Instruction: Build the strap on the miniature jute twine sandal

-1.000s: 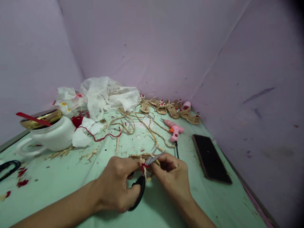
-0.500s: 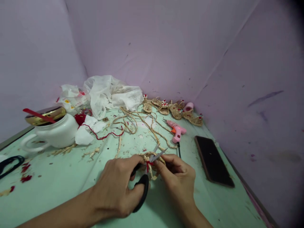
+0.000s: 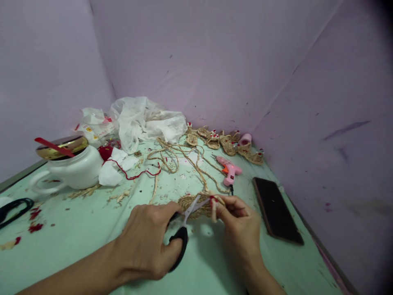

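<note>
My left hand (image 3: 150, 241) is closed round the black handles of a pair of scissors (image 3: 180, 246). The scissor blades are parted and point up and right, in front of a coiled straw-rope piece (image 3: 196, 206). My right hand (image 3: 241, 225) pinches the right end of that piece, where red yarn (image 3: 212, 199) and a short pale strand (image 3: 214, 213) show at the fingertips. The right-hand fingers partly hide this end. From the piece, braided straw rope (image 3: 201, 176) runs back over the table.
Behind the hands lie a pink glue gun (image 3: 229, 169) and small woven straw slippers (image 3: 227, 144) with beads. A phone (image 3: 276, 211) rests at right. On the left are a white pot (image 3: 80, 170), red yarn ball (image 3: 105, 153), tissue (image 3: 113, 170) and plastic bags (image 3: 144, 123).
My right hand has shifted right with the red-yarn end, and the coiled piece is turned so more of it shows. The blades have drawn slightly left, away from the red yarn.
</note>
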The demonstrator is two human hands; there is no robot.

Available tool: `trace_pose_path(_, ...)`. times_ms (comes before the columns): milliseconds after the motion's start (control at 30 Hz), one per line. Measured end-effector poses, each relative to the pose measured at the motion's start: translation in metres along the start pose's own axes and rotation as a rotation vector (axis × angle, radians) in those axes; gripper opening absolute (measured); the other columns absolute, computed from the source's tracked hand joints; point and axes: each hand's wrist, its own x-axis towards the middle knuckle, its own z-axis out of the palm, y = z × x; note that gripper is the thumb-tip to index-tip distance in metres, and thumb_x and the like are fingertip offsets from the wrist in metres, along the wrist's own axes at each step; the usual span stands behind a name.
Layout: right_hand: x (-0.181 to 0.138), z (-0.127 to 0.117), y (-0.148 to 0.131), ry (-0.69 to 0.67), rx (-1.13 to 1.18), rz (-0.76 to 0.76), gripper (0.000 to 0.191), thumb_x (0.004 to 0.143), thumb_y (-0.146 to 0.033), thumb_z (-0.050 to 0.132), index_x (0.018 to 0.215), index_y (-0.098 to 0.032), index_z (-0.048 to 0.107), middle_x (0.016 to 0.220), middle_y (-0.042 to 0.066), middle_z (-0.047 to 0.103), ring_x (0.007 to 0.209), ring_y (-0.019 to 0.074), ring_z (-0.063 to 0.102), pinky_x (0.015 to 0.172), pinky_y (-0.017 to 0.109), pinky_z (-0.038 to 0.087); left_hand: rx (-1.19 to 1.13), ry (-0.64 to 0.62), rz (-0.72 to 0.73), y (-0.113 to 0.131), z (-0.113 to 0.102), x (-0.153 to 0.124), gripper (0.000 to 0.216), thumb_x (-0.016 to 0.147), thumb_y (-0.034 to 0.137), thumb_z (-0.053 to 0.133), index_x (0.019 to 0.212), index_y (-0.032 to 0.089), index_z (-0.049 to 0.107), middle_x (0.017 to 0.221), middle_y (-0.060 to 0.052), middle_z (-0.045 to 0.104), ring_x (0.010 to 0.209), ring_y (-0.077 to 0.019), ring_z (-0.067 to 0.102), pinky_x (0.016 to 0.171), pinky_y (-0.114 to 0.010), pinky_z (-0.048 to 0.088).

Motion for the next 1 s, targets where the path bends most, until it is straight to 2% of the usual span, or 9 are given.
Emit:
trace_pose_path(100, 0.004, -0.001, 0.006, -0.087, 0.019, 0.026, 0.012, 0.055, -0.021, 0.074, 0.064, -0.016, 0.068, 0.059, 0.001, 0.068, 0.051, 0.0115, 0.058, 0.050, 0.021, 0.047, -0.112, -0.038, -0.030, -0.005, 0.000, 0.003, 0.009, 0.067, 0.026, 0.048, 0.072, 0.019, 0.049, 0.054, 0.004, 0.046, 0.049, -0.0105, 0.037, 0.050, -0.023, 0.027)
trace_pose_path(233, 0.006, -0.001, 0.015, -0.167, 0.070, 0.052, 0.013, 0.057, -0.022, 0.074, 0.064, -0.016, 0.066, 0.057, 0.001, 0.066, 0.049, 0.0112, 0.056, 0.048, 0.021, 0.045, -0.518, -0.189, -0.082, -0.010, 0.003, 0.007, 0.014, 0.071, 0.033, 0.046, 0.071, 0.018, 0.047, 0.054, 0.006, 0.038, 0.048, -0.0084, 0.032, 0.045, -0.020, 0.024)
trace_pose_path(333, 0.008, -0.002, 0.018, -0.106, 0.093, 0.064, 0.016, 0.057, -0.024, 0.075, 0.068, -0.015, 0.067, 0.058, 0.001, 0.066, 0.050, 0.0106, 0.055, 0.048, 0.021, 0.044, -0.688, -0.231, -0.116, -0.010, 0.004, 0.007, 0.022, 0.074, 0.039, 0.046, 0.075, 0.017, 0.048, 0.055, 0.006, 0.034, 0.048, -0.0076, 0.030, 0.043, -0.020, 0.022)
trace_pose_path(467, 0.014, -0.004, 0.018, -0.011, 0.140, 0.091, 0.019, 0.055, -0.025, 0.076, 0.068, -0.014, 0.067, 0.059, 0.001, 0.066, 0.050, 0.0091, 0.054, 0.048, 0.019, 0.043, -0.628, -0.203, -0.137, -0.008, -0.003, 0.005, 0.020, 0.073, 0.035, 0.050, 0.071, 0.016, 0.052, 0.052, 0.005, 0.038, 0.047, -0.0071, 0.031, 0.043, -0.019, 0.022)
trace_pose_path(633, 0.014, 0.001, 0.017, 0.011, 0.172, 0.157, 0.023, 0.049, -0.021, 0.077, 0.069, -0.014, 0.068, 0.061, 0.002, 0.069, 0.051, 0.0118, 0.058, 0.050, 0.022, 0.045, -0.790, -0.404, -0.203, -0.018, -0.024, 0.010, 0.021, 0.073, 0.031, 0.048, 0.073, 0.013, 0.058, 0.048, 0.004, 0.039, 0.042, -0.0065, 0.036, 0.041, -0.018, 0.028)
trace_pose_path(733, 0.012, 0.003, 0.015, 0.068, 0.066, 0.105, 0.021, 0.050, -0.020, 0.074, 0.070, -0.014, 0.067, 0.062, 0.002, 0.069, 0.054, 0.0139, 0.060, 0.052, 0.025, 0.047, -0.871, -0.458, -0.308, -0.028, -0.034, 0.008, 0.026, 0.071, 0.035, 0.052, 0.082, 0.013, 0.061, 0.045, 0.004, 0.041, 0.037, -0.0065, 0.037, 0.037, -0.018, 0.027)
trace_pose_path(900, 0.017, -0.003, 0.013, 0.257, -0.079, -0.053, 0.018, 0.054, -0.021, 0.072, 0.069, -0.014, 0.066, 0.062, 0.001, 0.066, 0.055, 0.0132, 0.057, 0.054, 0.025, 0.045, -0.853, -0.293, -0.409, -0.044, -0.042, -0.001, 0.035, 0.060, 0.043, 0.057, 0.081, 0.017, 0.061, 0.039, 0.004, 0.044, 0.031, -0.0073, 0.032, 0.030, -0.018, 0.023)
trace_pose_path(933, 0.018, -0.003, 0.014, 0.248, -0.042, -0.043, 0.019, 0.053, -0.021, 0.073, 0.069, -0.014, 0.065, 0.061, 0.001, 0.066, 0.054, 0.0129, 0.057, 0.053, 0.024, 0.045, -0.769, -0.225, -0.412, -0.047, -0.043, 0.000, 0.032, 0.061, 0.042, 0.056, 0.080, 0.017, 0.062, 0.039, 0.004, 0.043, 0.032, -0.0079, 0.033, 0.031, -0.018, 0.024)
trace_pose_path(1000, 0.016, 0.001, 0.015, 0.060, 0.070, 0.059, 0.021, 0.054, -0.023, 0.073, 0.071, -0.013, 0.065, 0.062, 0.002, 0.067, 0.055, 0.0133, 0.058, 0.053, 0.025, 0.046, -0.494, -0.065, -0.383, -0.056, -0.042, 0.003, 0.027, 0.064, 0.039, 0.055, 0.077, 0.017, 0.064, 0.042, 0.002, 0.046, 0.035, -0.0100, 0.039, 0.035, -0.020, 0.026)
